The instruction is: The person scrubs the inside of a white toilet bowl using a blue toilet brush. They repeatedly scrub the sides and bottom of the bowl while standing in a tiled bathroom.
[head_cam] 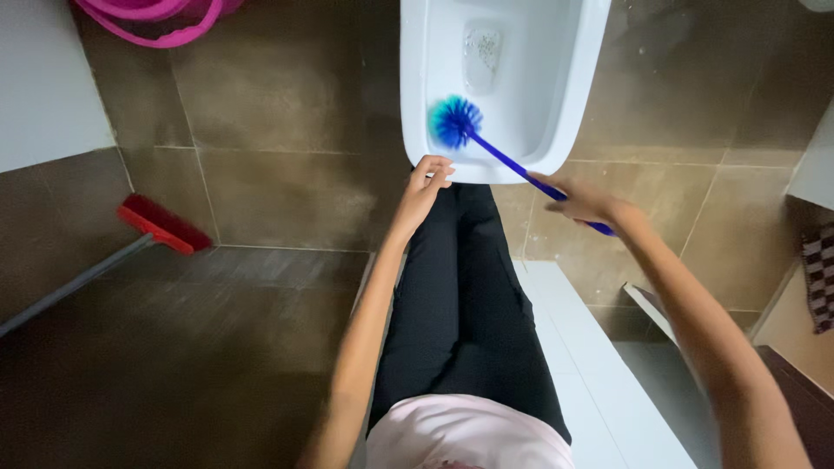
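Observation:
A white toilet bowl [565,104] stands at the top middle of the head view. A blue toilet brush [456,122] rests with its bristle head on the bowl's inner left wall. My right hand [584,201] is closed around the brush's blue handle, just outside the bowl's front rim. My left hand [428,178] rests its fingertips on the front rim of the bowl and holds nothing. My black trousers and pink top fill the lower middle.
A red broom [161,224] with a grey handle lies on the brown tiled floor at the left. A pink basin [152,17] sits at the top left. White ledge [599,373] runs at the lower right; a checkered cloth [817,274] hangs at the right edge.

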